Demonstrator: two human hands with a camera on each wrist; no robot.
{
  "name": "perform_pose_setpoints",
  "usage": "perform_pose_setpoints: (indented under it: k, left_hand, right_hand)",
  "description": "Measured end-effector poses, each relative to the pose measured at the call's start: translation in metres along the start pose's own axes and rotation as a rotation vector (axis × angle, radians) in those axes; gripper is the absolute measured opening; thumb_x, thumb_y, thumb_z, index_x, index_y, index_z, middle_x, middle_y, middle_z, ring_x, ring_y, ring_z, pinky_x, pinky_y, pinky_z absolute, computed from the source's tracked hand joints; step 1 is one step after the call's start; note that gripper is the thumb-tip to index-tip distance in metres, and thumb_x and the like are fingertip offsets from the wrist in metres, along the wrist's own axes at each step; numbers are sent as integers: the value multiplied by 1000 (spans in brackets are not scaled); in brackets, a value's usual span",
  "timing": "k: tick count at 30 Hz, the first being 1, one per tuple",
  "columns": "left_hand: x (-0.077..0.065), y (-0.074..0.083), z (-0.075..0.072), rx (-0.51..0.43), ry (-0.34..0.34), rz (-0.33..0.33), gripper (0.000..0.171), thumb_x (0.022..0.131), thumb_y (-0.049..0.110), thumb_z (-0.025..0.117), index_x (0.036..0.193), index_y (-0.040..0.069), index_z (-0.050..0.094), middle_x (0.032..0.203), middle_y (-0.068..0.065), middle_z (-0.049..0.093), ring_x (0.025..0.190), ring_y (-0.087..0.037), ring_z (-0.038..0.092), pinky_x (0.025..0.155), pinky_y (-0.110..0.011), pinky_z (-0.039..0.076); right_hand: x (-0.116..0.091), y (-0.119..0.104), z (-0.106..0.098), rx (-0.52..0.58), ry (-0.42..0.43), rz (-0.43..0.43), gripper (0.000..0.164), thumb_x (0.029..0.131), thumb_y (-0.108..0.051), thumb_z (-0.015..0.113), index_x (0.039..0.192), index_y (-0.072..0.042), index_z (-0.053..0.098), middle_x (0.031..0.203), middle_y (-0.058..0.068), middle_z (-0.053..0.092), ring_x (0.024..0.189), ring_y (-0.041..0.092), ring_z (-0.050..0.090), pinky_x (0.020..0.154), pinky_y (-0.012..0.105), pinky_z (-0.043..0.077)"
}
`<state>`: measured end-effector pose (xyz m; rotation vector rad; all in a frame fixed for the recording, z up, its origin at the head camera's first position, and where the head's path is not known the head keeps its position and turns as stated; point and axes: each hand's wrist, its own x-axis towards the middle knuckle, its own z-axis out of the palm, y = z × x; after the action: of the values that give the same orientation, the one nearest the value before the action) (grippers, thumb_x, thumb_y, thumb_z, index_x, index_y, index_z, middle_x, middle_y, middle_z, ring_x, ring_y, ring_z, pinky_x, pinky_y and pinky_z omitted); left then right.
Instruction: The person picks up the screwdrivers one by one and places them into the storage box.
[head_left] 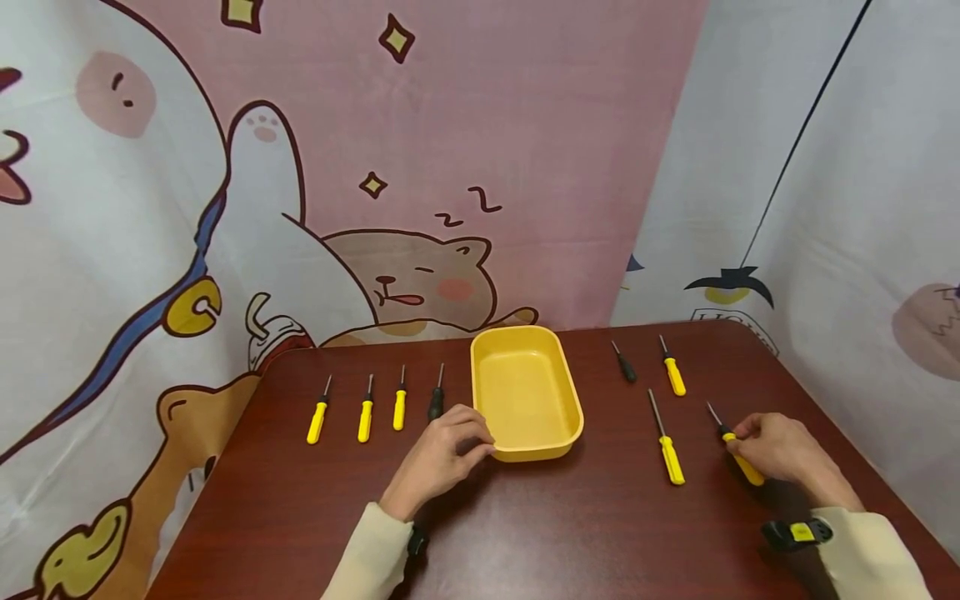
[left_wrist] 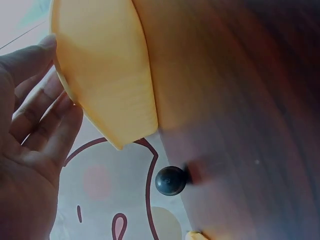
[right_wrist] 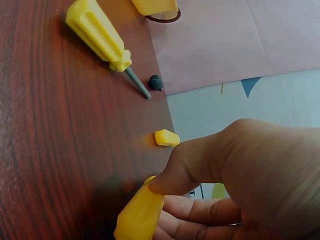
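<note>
Currently the right hand (head_left: 783,450) pinches 1 yellow screwdriver (head_left: 750,472) by its handle, lower right of the head frame; whether it touches the bench (head_left: 585,533) I cannot tell. The left hand (head_left: 442,454) grips the near-left corner of the tray (head_left: 528,392), mid-frame. For a sure hold, thumb and fingers should bear evenly on the handle, the tip kept clear of the long screwdriver (head_left: 671,461) just left. Light pressure on the rim should steady the tray without tipping it.

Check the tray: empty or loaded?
Empty. In the head view, the tray shows only bare floor; the visible screwdrivers are all outside it, one held by the right hand.
</note>
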<state>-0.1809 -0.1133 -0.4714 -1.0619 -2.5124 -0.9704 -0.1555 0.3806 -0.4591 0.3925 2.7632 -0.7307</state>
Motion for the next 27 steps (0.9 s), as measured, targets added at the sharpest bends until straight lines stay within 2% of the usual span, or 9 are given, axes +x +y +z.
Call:
perform_pose_setpoints:
  k: [5,12,21,27]
  left_hand:
    - [-1,-1,0,5,-1,-17,7,89,18,82,93,21,77,102,11,68,103,-6,60,90,-24,57]
    - [-6,-3,0,-10,9,-42,8,88,19,82,92,21,76,103,10,69,102,-5,60,89,-25,58]
    - [-5,-3,4,-28,17,-26,8,88,20,82,94,20,76,103,10,69,102,-6,60,89,-25,58]
    - [-2,-2,3,-15,26,9,9,88,18,83,93,18,76,102,8,70,102,-7,61,88,-25,58]
  right_hand:
    - [1,-9,-2,37,-2,-6,37,91,-23,72,108,8,62,86,15,62,73,23,56,60,32,49]
    - [4,-29,-2,84,-1,-79,38,91,-22,71,113,8,62,92,17,65,75,23,58,61,32,52]
    - [4,-57,-6,101,27,-130,37,93,-21,70,116,7,62,95,17,66,76,23,60,62,31,53]
    - [4,-79,-8,111,43,-179,38,94,-22,69,117,7,61,96,17,67,76,22,62,63,31,54]
